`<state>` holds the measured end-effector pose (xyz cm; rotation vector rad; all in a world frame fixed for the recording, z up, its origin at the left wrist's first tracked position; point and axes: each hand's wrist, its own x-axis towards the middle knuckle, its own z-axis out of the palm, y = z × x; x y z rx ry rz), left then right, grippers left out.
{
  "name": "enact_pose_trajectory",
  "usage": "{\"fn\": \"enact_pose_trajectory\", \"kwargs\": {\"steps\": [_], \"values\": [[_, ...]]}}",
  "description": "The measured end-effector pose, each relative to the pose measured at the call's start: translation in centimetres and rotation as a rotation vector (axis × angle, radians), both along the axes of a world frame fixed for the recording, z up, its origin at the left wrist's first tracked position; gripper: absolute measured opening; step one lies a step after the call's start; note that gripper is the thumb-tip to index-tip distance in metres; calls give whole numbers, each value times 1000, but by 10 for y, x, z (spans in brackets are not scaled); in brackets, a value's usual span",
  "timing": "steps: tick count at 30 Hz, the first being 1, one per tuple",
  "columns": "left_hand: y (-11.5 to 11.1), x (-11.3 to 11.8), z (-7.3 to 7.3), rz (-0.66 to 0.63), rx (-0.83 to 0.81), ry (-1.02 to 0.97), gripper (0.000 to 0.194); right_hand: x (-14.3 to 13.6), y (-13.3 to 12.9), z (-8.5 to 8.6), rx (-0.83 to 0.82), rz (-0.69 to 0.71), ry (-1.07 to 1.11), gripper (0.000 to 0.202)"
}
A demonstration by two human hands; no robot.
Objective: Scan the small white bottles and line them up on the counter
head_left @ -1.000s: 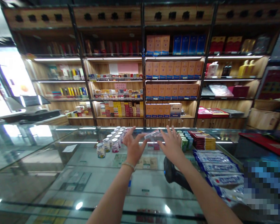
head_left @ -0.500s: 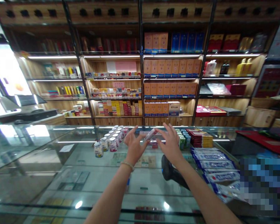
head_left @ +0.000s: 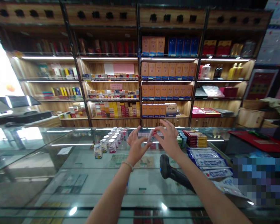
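Observation:
Above the glass counter, my left hand [head_left: 137, 145] and my right hand [head_left: 168, 139] meet at a small, slim, pale packet [head_left: 150, 136] with pinkish-red markings. It stands tilted, pinched between the fingers of both hands; its exact kind is too small to make out. Below my right forearm lies a black handheld barcode scanner [head_left: 175, 174] with a blue light. Rows of small white-capped bottles [head_left: 112, 146] stand to the left of my hands. Just right of my right hand are green and blue small containers [head_left: 183, 140], partly hidden by it.
Red-and-yellow packets [head_left: 196, 139] are stacked on the right of the glass counter [head_left: 95, 180], with blue-and-white packages [head_left: 211, 163] in front. A red mat [head_left: 254, 138] lies farther right. Behind, a wooden shelf wall holds orange boxes [head_left: 169, 71] and many small packs.
The packet has turned more upright between my hands, and the right fingers have closed in on its upper end. The camera view has shifted slightly to the right.

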<state>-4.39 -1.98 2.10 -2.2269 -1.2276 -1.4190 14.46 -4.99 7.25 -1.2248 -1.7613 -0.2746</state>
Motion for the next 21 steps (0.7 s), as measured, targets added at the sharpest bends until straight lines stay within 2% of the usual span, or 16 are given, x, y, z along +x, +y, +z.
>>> {"fn": "enact_pose_trajectory", "kwargs": {"steps": [5, 8, 11, 15, 21], "values": [[-1, -8, 16, 21, 7, 37, 25, -3, 2, 24, -15, 2, -104, 20], [-3, -18, 25, 79, -12, 128, 24, -13, 4, 30, -34, 16, -127, 16], [-6, -35, 28, 122, -53, 233, 23, -30, 7, 27, -58, 37, -143, 16], [-13, -68, 26, 200, -89, 279, 24, -64, 13, 18, -83, 79, -135, 16], [-24, -119, 32, 381, -96, 354, 31, -116, 25, 7, -107, 111, -159, 19]]}}
